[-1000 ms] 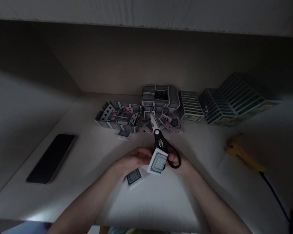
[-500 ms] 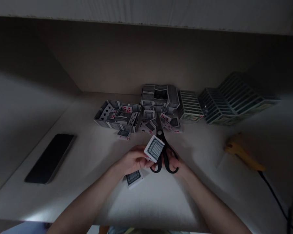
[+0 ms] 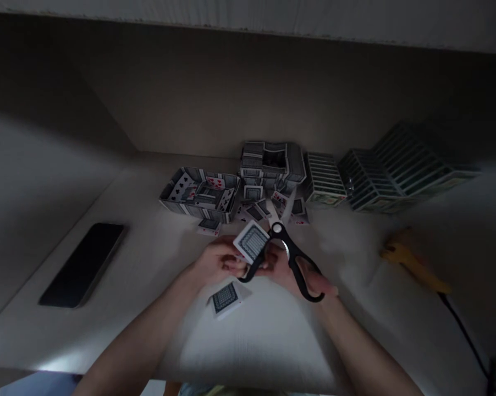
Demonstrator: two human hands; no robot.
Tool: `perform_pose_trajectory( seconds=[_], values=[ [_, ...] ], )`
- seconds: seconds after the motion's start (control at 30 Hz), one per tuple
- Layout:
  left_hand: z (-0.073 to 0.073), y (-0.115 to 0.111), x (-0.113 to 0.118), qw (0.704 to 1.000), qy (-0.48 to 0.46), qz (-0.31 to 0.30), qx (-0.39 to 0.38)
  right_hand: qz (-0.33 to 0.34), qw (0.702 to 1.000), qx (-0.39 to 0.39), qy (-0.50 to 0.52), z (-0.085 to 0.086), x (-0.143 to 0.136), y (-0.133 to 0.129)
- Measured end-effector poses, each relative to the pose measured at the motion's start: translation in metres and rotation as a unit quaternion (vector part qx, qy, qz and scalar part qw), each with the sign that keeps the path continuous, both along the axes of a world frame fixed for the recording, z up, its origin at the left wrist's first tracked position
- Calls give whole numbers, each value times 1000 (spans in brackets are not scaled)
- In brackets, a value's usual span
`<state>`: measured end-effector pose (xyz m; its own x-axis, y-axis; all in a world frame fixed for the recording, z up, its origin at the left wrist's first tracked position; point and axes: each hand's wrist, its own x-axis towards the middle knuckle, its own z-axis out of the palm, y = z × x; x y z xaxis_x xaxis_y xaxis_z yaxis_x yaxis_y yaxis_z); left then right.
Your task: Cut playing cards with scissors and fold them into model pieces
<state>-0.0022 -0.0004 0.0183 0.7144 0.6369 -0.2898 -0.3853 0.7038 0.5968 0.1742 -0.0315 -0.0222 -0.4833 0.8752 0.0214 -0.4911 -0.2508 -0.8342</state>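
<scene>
My left hand (image 3: 220, 263) pinches a playing card (image 3: 251, 242) with a patterned back and white border, tilted up. In my right hand (image 3: 291, 272) are black-handled scissors (image 3: 277, 227); their blades stand apart and point away from me, just right of the card. My thumb and fingers sit in the two handle loops. On the table below my left hand lies another patterned playing card or small stack (image 3: 226, 298). Beyond the blades, several loose cards (image 3: 254, 213) are scattered, some face up with red marks.
A card-covered open tray (image 3: 194, 213) stands at the back left, beside a boxy card structure (image 3: 253, 159). Slatted card structures (image 3: 324, 176) continue rightward. A phone (image 3: 83, 264) lies left; a yellow glue gun (image 3: 415, 264) with a black cord lies right. A shelf edge (image 3: 248, 27) overhangs.
The scissors have opened, their blades and handles spreading apart. My right thumb has swung outward to the right. My left hand and the card have shifted slightly left.
</scene>
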Motion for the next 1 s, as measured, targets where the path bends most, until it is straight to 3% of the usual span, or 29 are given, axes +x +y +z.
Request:
perform_pose_trajectory(
  seconds=[0.07,0.17,0.37,0.5,0.6,0.67,0.77,0.87,0.93,1.0],
  values=[
    [-2,3,-5,1000,26,11,2,4,997,12,79,-1,1,1],
    [-3,5,-7,999,41,12,21,13,992,-36,121,4,2,2],
    [-12,5,-3,979,156,44,125,17,996,-65,67,24,3,0],
    [-17,4,-2,953,209,103,193,0,995,-71,69,29,2,3],
    [-19,7,-4,928,225,200,222,-3,995,-82,61,28,2,4],
    [-18,11,-8,889,262,284,246,-19,995,-91,39,28,3,3],
    [-15,15,-14,787,379,383,299,-29,994,-100,22,25,4,-1],
    [-12,14,-20,697,472,413,347,11,997,-71,4,21,3,-5],
    [-11,13,-23,666,502,411,368,34,998,-49,-27,21,3,-7],
    [-10,13,-25,656,506,429,361,24,995,-44,-85,25,3,-9]
  ],
)
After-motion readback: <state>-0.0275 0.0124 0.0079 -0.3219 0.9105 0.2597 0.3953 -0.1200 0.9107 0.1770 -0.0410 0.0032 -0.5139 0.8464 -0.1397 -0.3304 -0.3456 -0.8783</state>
